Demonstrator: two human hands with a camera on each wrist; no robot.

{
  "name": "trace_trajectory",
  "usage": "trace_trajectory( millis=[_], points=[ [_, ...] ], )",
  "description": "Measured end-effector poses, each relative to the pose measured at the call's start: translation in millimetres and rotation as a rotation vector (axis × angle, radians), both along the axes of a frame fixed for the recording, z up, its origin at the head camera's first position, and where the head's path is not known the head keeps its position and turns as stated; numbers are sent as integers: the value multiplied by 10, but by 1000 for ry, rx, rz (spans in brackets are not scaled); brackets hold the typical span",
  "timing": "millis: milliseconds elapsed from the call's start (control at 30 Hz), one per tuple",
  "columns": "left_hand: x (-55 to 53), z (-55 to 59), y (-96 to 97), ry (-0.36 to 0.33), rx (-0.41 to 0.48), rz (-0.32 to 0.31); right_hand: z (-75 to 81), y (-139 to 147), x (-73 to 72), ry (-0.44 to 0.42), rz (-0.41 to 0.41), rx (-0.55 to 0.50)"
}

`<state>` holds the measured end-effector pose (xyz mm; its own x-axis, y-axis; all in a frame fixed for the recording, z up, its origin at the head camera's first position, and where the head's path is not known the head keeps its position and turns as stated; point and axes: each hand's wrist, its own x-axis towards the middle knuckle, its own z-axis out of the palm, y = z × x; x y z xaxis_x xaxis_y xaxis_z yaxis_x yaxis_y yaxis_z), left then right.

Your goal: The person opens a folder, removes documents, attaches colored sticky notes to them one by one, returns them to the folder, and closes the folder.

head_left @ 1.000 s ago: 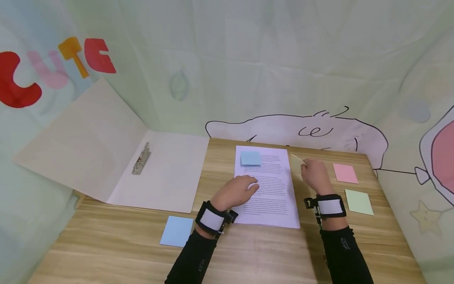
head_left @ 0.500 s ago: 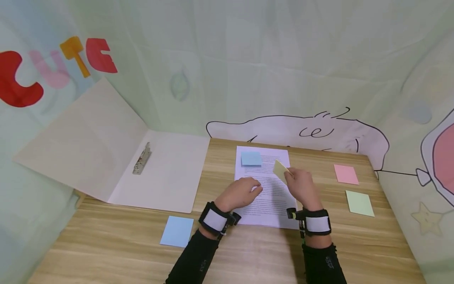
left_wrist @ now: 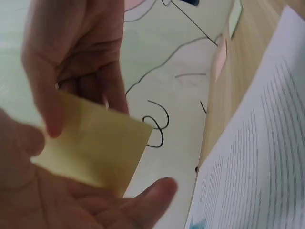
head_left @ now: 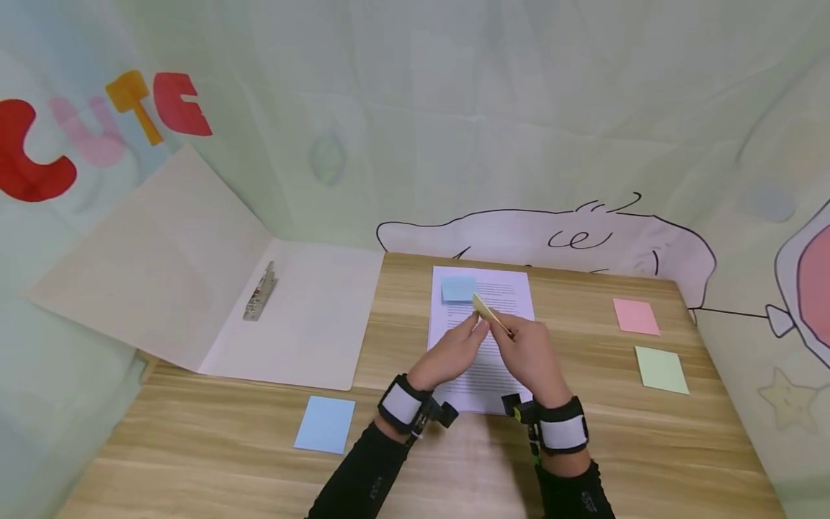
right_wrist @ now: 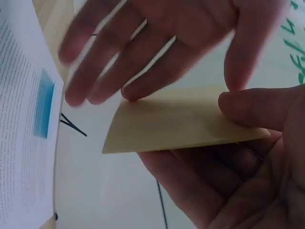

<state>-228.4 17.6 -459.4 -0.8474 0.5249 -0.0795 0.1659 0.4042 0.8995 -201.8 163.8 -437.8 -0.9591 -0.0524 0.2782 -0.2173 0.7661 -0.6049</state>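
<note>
A yellow sticky note pad [head_left: 491, 315] is held up over the printed sheets [head_left: 480, 389], tilted in the head view. My right hand [head_left: 528, 353] pinches it, thumb on the near face and fingers behind, as the right wrist view shows on the pad [right_wrist: 167, 124]. My left hand [head_left: 447, 358] meets it from the other side. In the right wrist view the left hand [right_wrist: 157, 43] has its fingers fairly straight and spread, with one fingertip at the pad's far edge and the thumb tip near the right thumb. A blue sticky note [head_left: 458, 289] lies on the top sheet.
An open white folder [head_left: 305, 317] with a metal clip [head_left: 261, 292] stands at the left, its cover raised against the curtain. A blue pad [head_left: 325, 424] lies in front of it. Pink [head_left: 636, 316] and green [head_left: 661, 369] pads lie at the right of the wooden table [head_left: 648, 454].
My right hand has brought the yellow sticky note pad left from beside the sheets to above them. My left hand has shifted slightly right and now touches the pad.
</note>
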Motion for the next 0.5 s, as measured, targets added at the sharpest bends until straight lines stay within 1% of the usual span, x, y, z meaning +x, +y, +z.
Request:
trace_trajectory(
  millis=[67,133,167,233,333,400,500],
  points=[
    [-11,-6,15,-84,137,63,10,-76,21,70,24,42],
    [-20,-6,13,-173,293,108,23,-145,44,117,41,82],
    [-25,-9,10,-211,366,124,27,-173,53,135,51,102],
    [-37,-9,-5,-277,477,138,34,-212,71,147,76,125],
    [-58,-5,-35,-351,565,148,51,-225,98,147,126,138],
    [-77,7,-56,-386,592,162,59,-207,108,128,163,142],
    [-94,15,-71,-418,629,186,64,-166,112,99,208,147]
  ],
)
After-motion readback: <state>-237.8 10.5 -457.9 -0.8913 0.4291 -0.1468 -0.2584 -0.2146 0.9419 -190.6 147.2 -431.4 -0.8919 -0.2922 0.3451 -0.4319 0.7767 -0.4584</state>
